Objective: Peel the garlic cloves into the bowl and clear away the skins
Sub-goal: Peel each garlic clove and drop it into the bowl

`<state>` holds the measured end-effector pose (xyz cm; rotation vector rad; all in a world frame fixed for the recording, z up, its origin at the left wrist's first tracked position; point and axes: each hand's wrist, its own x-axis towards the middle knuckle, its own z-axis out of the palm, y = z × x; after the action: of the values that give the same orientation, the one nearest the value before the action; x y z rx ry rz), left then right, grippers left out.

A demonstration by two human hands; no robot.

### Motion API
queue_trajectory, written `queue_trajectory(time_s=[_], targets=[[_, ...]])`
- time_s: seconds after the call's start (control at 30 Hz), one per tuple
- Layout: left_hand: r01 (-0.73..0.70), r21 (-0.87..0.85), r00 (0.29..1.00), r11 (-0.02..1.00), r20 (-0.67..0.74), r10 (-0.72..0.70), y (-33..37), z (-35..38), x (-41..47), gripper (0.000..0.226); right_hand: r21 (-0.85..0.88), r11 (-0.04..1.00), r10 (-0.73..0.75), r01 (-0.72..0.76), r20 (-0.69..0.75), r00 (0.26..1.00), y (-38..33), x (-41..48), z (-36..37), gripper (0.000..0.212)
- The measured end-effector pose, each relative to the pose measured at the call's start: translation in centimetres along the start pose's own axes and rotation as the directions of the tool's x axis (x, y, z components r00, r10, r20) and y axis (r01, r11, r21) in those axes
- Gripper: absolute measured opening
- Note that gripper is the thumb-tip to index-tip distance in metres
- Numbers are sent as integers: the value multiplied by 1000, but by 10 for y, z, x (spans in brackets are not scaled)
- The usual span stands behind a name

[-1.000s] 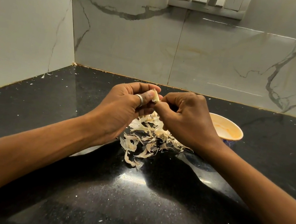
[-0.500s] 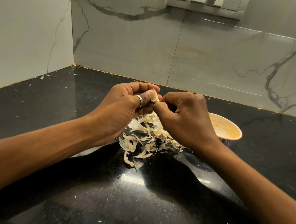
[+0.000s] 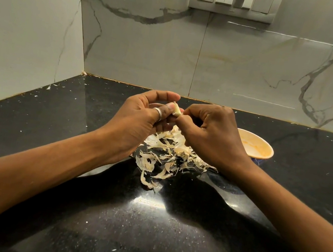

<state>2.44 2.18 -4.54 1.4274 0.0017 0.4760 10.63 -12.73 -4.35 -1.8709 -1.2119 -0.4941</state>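
We are facing a corner where grey-veined marble walls (image 3: pixel 140 52) are meeting a glossy black countertop (image 3: pixel 142 242), a switch panel (image 3: pixel 233 0) sitting above.

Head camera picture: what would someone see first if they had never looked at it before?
The two hands meeting mid-picture catch the eye first: the left hand, wearing a silver ring, pinches a small pale garlic clove while the right hand pinches its end. Just below them lies a heap of papery cream garlic skins on the shiny black stone countertop. A round orange-stained bowl sits behind the right wrist.
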Motion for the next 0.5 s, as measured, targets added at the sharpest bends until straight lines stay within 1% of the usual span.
queue_trajectory(time_s=[0.1, 0.23, 0.4, 0.5], targets=[[-25, 47, 999, 999, -26, 26, 1, 0, -1, 20, -28, 999, -22, 21, -12, 1000, 1, 0, 1, 34], [-11, 48, 999, 999, -34, 13, 2, 1, -2, 16, -61, 997, -51, 50, -4, 999, 2, 0, 2, 29], [16, 45, 999, 999, -31, -15, 5, 0, -2, 24, -100, 991, -90, 92, 20, 996, 0, -1, 2, 30], [39, 38, 999, 999, -28, -38, 5, 0, -1, 23, -105, 987, -121, 123, 27, 992, -3, -2, 0, 32]])
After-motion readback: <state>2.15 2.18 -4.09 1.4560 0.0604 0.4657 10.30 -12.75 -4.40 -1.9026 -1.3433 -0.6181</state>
